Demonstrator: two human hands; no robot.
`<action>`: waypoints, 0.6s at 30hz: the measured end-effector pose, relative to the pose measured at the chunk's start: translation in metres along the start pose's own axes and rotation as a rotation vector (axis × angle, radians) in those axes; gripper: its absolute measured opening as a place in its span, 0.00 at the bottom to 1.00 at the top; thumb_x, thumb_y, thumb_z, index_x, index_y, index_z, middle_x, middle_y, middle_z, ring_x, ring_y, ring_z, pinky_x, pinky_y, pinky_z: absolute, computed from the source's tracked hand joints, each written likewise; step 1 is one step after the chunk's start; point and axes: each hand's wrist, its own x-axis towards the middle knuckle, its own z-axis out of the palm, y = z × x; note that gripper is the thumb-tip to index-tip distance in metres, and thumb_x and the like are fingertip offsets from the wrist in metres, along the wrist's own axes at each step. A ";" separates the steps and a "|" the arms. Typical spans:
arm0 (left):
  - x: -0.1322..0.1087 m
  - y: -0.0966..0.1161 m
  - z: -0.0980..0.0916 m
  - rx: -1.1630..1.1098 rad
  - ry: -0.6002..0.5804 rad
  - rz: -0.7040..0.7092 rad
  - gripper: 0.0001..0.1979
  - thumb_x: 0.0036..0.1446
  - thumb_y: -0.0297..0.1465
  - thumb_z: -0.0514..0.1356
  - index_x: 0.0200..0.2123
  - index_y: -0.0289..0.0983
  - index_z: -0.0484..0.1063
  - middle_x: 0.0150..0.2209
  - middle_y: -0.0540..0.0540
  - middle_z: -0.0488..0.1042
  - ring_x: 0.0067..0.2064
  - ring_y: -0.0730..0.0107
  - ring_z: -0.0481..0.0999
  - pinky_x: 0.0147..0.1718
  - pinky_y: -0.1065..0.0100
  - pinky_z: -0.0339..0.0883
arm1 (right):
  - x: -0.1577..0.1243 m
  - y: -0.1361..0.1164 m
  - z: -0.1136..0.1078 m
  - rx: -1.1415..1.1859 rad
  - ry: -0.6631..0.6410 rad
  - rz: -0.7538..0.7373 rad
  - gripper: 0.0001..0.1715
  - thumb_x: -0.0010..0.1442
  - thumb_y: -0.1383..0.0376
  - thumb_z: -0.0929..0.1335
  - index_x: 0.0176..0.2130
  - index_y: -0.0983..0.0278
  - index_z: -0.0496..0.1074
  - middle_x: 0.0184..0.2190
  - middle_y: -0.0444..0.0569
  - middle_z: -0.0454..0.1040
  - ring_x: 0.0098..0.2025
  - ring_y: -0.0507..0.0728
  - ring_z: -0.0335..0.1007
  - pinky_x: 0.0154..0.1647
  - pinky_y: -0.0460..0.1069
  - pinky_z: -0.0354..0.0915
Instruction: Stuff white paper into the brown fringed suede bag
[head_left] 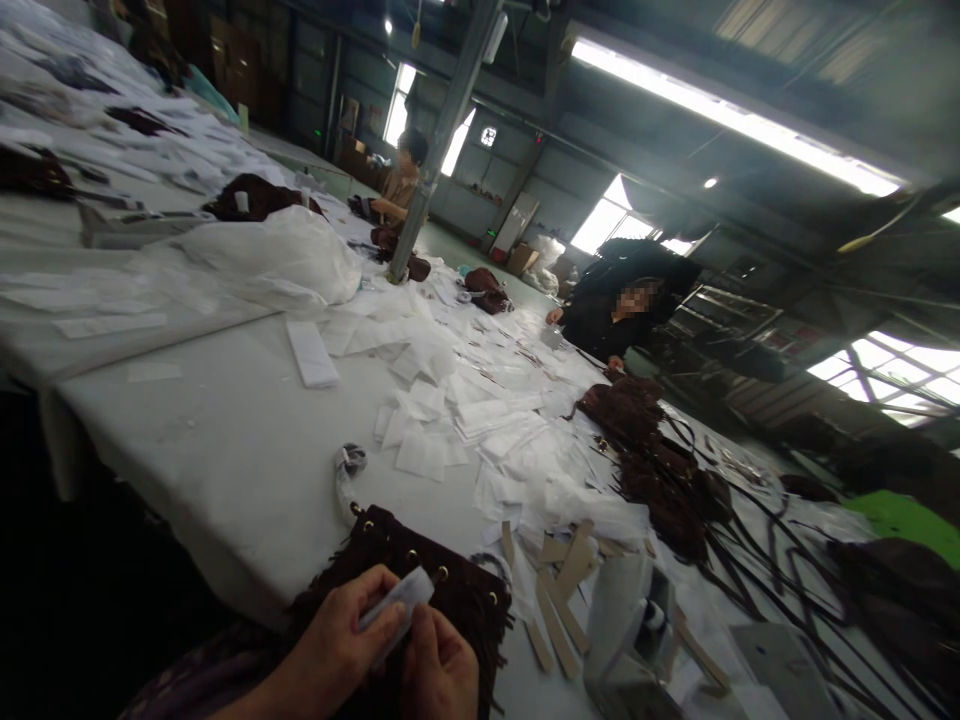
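Observation:
A dark brown fringed bag (390, 537) lies in front of me at the table edge, its top lined with brass eyelets. A wrapped handle or strap end (346, 480) sticks up from its far left corner. Over the bag, my left hand (337, 630) is closed on a folded strip of white wrapping paper (414, 592), thumb on top. Close beside it, my right hand (442, 665) pinches at the strip's lower right edge. What lies inside the strip is hidden.
Loose white paper sheets (427, 440) cover the table's middle. Cardboard strips (559, 600) and a grey plastic container (626, 630) are at right. More brown bags (637, 430) with long straps lie beyond. A metal post (442, 140) rises at the back; two people work across the table.

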 end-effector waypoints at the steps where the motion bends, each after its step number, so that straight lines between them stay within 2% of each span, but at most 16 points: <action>1: -0.001 -0.001 -0.001 0.004 -0.004 0.013 0.16 0.59 0.44 0.56 0.40 0.37 0.65 0.26 0.51 0.71 0.25 0.74 0.67 0.22 0.75 0.60 | 0.002 0.002 0.002 0.071 -0.042 0.031 0.33 0.47 0.39 0.70 0.28 0.68 0.75 0.12 0.38 0.60 0.15 0.46 0.48 0.16 0.44 0.49; 4: -0.001 -0.007 -0.002 -0.048 -0.001 0.018 0.19 0.58 0.43 0.59 0.45 0.38 0.59 0.26 0.52 0.72 0.25 0.74 0.67 0.24 0.74 0.60 | 0.004 -0.001 0.008 0.253 -0.086 0.109 0.29 0.45 0.44 0.74 0.29 0.68 0.75 0.14 0.39 0.64 0.15 0.46 0.50 0.17 0.44 0.51; 7: -0.002 -0.018 -0.003 -0.227 -0.027 -0.055 0.19 0.55 0.42 0.63 0.42 0.38 0.60 0.25 0.52 0.73 0.25 0.74 0.69 0.25 0.73 0.61 | 0.003 -0.009 0.013 0.331 -0.028 0.139 0.28 0.42 0.45 0.76 0.28 0.67 0.74 0.16 0.40 0.66 0.15 0.45 0.50 0.16 0.43 0.51; 10: -0.005 -0.029 -0.002 -0.438 0.006 -0.153 0.20 0.50 0.43 0.66 0.36 0.36 0.64 0.25 0.50 0.74 0.27 0.72 0.72 0.26 0.73 0.64 | 0.004 -0.012 0.014 0.289 0.019 0.149 0.30 0.40 0.45 0.76 0.26 0.68 0.72 0.17 0.42 0.68 0.16 0.46 0.55 0.17 0.43 0.53; 12: -0.007 -0.034 -0.001 -0.500 0.057 -0.178 0.20 0.48 0.44 0.67 0.34 0.35 0.66 0.26 0.49 0.75 0.28 0.71 0.73 0.26 0.73 0.65 | 0.006 -0.010 0.015 0.254 0.016 0.147 0.30 0.39 0.44 0.76 0.26 0.68 0.72 0.17 0.42 0.69 0.18 0.46 0.57 0.18 0.43 0.55; 16: -0.010 -0.039 -0.003 -0.458 0.131 -0.147 0.19 0.46 0.43 0.69 0.33 0.35 0.69 0.26 0.49 0.75 0.27 0.71 0.73 0.25 0.73 0.65 | 0.003 -0.004 0.023 0.201 0.017 0.115 0.31 0.42 0.43 0.74 0.27 0.68 0.72 0.17 0.41 0.67 0.18 0.46 0.58 0.18 0.43 0.55; 18: -0.012 -0.040 -0.004 -0.406 0.141 -0.167 0.20 0.42 0.42 0.71 0.32 0.35 0.70 0.22 0.51 0.74 0.23 0.72 0.71 0.22 0.74 0.64 | -0.001 -0.006 0.020 0.099 0.014 0.086 0.32 0.45 0.41 0.72 0.27 0.68 0.72 0.14 0.41 0.66 0.16 0.47 0.58 0.17 0.43 0.54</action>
